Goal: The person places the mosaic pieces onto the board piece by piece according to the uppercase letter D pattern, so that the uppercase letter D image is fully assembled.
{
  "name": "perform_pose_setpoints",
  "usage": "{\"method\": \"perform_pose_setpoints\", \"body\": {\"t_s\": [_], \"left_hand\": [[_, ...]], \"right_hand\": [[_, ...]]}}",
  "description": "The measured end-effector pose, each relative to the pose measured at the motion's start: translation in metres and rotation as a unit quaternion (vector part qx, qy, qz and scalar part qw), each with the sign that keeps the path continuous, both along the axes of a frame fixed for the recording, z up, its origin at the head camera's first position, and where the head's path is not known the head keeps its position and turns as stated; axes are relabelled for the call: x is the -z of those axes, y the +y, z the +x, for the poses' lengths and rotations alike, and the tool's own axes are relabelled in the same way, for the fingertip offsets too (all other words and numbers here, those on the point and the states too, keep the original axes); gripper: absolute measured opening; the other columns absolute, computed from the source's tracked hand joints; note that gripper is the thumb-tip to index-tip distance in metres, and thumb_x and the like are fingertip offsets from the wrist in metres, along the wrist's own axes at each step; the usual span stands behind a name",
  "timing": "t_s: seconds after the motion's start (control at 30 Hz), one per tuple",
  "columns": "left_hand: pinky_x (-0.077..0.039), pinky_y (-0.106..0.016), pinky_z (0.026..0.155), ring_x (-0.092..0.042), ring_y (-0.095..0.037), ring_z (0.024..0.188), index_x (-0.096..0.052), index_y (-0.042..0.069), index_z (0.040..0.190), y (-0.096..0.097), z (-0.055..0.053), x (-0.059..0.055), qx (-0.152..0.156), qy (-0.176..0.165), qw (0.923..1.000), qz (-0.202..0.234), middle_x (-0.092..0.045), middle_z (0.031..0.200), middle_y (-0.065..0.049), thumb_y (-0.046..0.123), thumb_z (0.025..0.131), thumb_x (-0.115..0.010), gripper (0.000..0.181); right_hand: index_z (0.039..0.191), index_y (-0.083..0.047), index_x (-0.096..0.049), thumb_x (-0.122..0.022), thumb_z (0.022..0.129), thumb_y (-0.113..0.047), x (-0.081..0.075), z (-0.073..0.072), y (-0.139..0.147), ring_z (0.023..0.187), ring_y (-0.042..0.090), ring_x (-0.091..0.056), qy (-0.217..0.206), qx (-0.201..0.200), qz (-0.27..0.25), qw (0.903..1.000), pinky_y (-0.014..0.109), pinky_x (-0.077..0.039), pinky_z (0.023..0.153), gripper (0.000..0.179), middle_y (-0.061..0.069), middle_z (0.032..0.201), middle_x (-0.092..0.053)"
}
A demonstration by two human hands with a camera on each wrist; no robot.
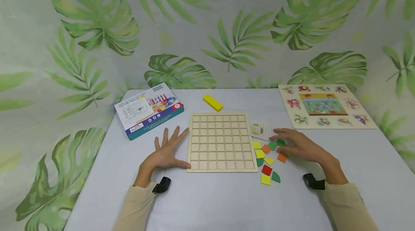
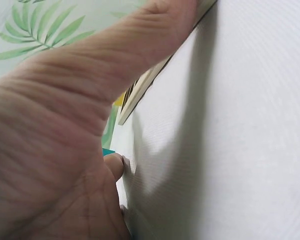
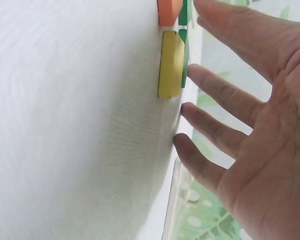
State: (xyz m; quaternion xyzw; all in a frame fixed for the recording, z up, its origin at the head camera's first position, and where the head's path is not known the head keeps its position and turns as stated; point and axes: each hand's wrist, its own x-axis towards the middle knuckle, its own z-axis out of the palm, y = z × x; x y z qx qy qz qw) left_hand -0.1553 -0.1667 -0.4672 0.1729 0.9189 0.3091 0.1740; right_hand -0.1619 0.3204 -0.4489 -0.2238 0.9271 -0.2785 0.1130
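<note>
A wooden grid board [image 1: 222, 143] with square recesses lies on the table. My left hand [image 1: 166, 153] is at its left side, fingers spread, with the thumb tip at the board's near left corner. Right of the board several flat coloured pieces are scattered, among them a red square [image 1: 267, 170], a yellow square [image 1: 265, 180] and a green quarter-circle [image 1: 276, 177]. My right hand [image 1: 303, 146] reaches over the far right of these, fingers apart and loosely bent. In the right wrist view its fingertips are close to a yellow piece [image 3: 170, 65] and green ones; nothing is gripped.
A small pattern card [image 1: 260, 130] lies against the board's right side. Behind the board is a yellow block [image 1: 213, 102]. A printed box [image 1: 149, 110] stands at the back left, and a sea-animal puzzle board [image 1: 327, 122] at the back right. Leaf-print cloth [image 1: 240, 40] hangs behind the table.
</note>
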Motion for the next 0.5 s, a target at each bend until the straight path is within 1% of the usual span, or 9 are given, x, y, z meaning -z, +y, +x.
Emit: {"method": "perform_pose_setpoints", "body": {"t_s": [0.1, 0.23, 0.3, 0.4, 0.5], "left_hand": [[0.020, -0.075, 0.107, 0.027, -0.048, 0.147, -0.016, 0.027, 0.162, 0.0024, -0.0007, 0.0015, 0.006, 0.001, 1.0000, -0.001, 0.007, 0.169, -0.016, 0.052, 0.066, -0.090, 0.124], [0.019, -0.077, 0.107, 0.026, -0.049, 0.148, -0.021, 0.027, 0.161, 0.0037, -0.0007, 0.0034, 0.007, 0.001, 0.9998, -0.020, 0.007, 0.169, -0.017, 0.054, 0.065, -0.089, 0.121], [0.018, -0.077, 0.107, 0.026, -0.049, 0.148, -0.023, 0.027, 0.161, 0.0037, -0.0009, 0.0035, 0.005, 0.001, 0.9996, -0.027, 0.007, 0.169, -0.016, 0.055, 0.065, -0.089, 0.119], [0.018, -0.077, 0.107, 0.026, -0.049, 0.148, -0.025, 0.027, 0.160, 0.0032, -0.0017, 0.0025, 0.002, 0.000, 0.9995, -0.030, 0.007, 0.169, -0.016, 0.055, 0.064, -0.089, 0.119], [0.019, -0.077, 0.106, 0.026, -0.049, 0.147, -0.025, 0.027, 0.160, 0.0029, -0.0027, 0.0025, 0.004, -0.002, 0.9995, -0.032, 0.007, 0.169, -0.016, 0.054, 0.065, -0.089, 0.119]], "right_hand": [[0.124, -0.011, -0.072, -0.076, 0.089, -0.019, 0.0008, 0.0017, 0.0009, 0.136, 0.050, -0.040, 0.006, 0.004, 0.003, 1.0000, 0.071, -0.030, 0.107, 0.036, 0.024, 0.146, -0.051], [0.122, -0.012, -0.073, -0.076, 0.088, -0.015, 0.0023, 0.0034, -0.0008, 0.133, 0.049, -0.041, 0.017, 0.004, 0.009, 0.9998, 0.071, -0.031, 0.105, 0.035, 0.024, 0.144, -0.053], [0.121, -0.012, -0.074, -0.077, 0.087, -0.013, 0.0030, 0.0037, -0.0024, 0.132, 0.048, -0.042, 0.030, 0.000, 0.015, 0.9994, 0.070, -0.032, 0.105, 0.034, 0.024, 0.143, -0.053], [0.120, -0.011, -0.074, -0.076, 0.087, -0.011, 0.0031, 0.0032, -0.0051, 0.131, 0.048, -0.043, 0.042, -0.007, 0.022, 0.9988, 0.069, -0.033, 0.105, 0.034, 0.024, 0.142, -0.054], [0.119, -0.011, -0.074, -0.076, 0.087, -0.010, 0.0028, 0.0033, -0.0069, 0.131, 0.047, -0.042, 0.041, -0.004, 0.024, 0.9989, 0.068, -0.031, 0.106, 0.032, 0.024, 0.142, -0.054]]}}
